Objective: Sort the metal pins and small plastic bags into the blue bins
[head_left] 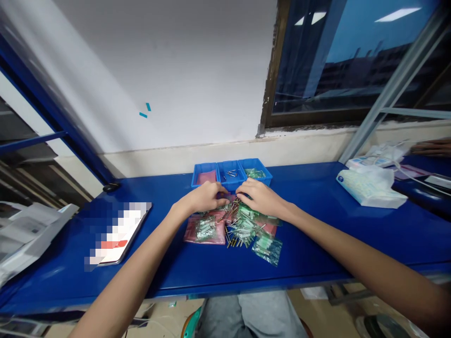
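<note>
Green packets (244, 226), hands (262, 197) close together, fingers (246, 186) curled

Even, moderate indoor light before you, soft grey shading across your wall (197, 84), ceiling-light reflections (398, 15) in the dim window (299, 89), faint glare on your surface (306, 197), edges stretched, packets (204, 228) slightly soft.

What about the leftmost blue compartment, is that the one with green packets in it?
No, the leftmost blue compartment shows pink material, while green packets show in the rightmost compartment.
</note>
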`<state>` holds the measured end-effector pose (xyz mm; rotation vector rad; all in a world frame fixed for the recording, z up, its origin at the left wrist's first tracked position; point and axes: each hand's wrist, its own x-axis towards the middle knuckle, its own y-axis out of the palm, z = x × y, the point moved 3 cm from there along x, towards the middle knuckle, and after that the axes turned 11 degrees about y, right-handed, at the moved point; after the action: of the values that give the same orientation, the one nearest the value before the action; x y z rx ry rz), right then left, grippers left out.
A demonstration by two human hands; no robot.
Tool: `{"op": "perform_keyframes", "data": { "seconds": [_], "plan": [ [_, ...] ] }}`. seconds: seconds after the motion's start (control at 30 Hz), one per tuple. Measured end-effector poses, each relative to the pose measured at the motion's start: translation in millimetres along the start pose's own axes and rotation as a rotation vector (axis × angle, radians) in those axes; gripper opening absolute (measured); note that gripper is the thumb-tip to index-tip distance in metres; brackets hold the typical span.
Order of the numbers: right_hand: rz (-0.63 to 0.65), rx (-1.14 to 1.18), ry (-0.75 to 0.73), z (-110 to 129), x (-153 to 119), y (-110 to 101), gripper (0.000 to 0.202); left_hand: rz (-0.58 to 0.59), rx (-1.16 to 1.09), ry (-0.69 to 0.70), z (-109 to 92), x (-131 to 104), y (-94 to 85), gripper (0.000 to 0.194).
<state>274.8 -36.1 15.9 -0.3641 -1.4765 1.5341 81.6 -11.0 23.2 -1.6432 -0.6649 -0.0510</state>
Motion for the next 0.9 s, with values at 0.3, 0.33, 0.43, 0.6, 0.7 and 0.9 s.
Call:
{"op": "perform_keyframes", "data": {
  "seconds": [0.3, 0.33, 0.43, 0.6, 0.7, 0.9],
  "plan": [
    [0.005, 0.136, 0.050, -1.6, -2.2, 0.9, 0.029, -0.185, -0.109, -0.215, 17.9, -0.4, -8.4, 0.016],
    [0.002, 0.164, 0.051, -0.6, -2.7, 0.0, 0.032, -0.216, -0.158, -0.242, 19.4, -0.8, -10.6, 0.015],
    [0.024, 0.262, 0.015, 4.2, -4.1, -2.0, 0.046, -0.273, -0.351, -0.318, 20.2, -1.6, -15.1, 0.014],
    [0.026, 0.295, -0.030, 8.4, -4.2, -3.6, 0.062, -0.367, -0.685, -0.455, 15.8, -1.2, -17.7, 0.015],
    [0.001, 0.303, -0.065, 8.0, -3.3, -3.8, 0.064, -0.408, -0.883, -0.572, 13.7, -0.6, -15.4, 0.018],
    [-0.096, 0.345, -0.018, 5.0, -2.8, -5.3, 0.053, -0.417, -0.902, -0.561, 5.1, 4.8, -9.5, 0.020]
  ]
}}
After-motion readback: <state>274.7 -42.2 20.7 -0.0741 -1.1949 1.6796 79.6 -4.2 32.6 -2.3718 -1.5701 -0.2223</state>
